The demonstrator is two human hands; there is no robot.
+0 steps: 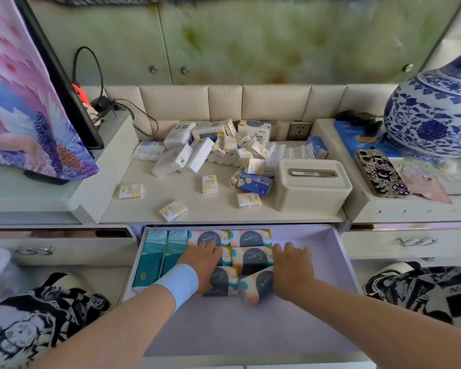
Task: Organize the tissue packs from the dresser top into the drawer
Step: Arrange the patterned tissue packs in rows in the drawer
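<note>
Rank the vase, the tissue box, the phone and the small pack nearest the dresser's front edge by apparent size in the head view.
1. vase, though the frame cuts it off
2. tissue box
3. phone
4. small pack
All sit at similar depth, so the order seems safe.

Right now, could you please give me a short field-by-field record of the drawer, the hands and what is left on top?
Drawer: lilac-lined drawer, pulled open
Inside: two teal tissue packs at left, orange-and-navy patterned tissue packs in rows beside them
Left hand: flat on the patterned packs
Right hand: against the tilted front pack
Dresser top: loose heap of small white and yellow tissue packs; cream plastic tissue box
</note>
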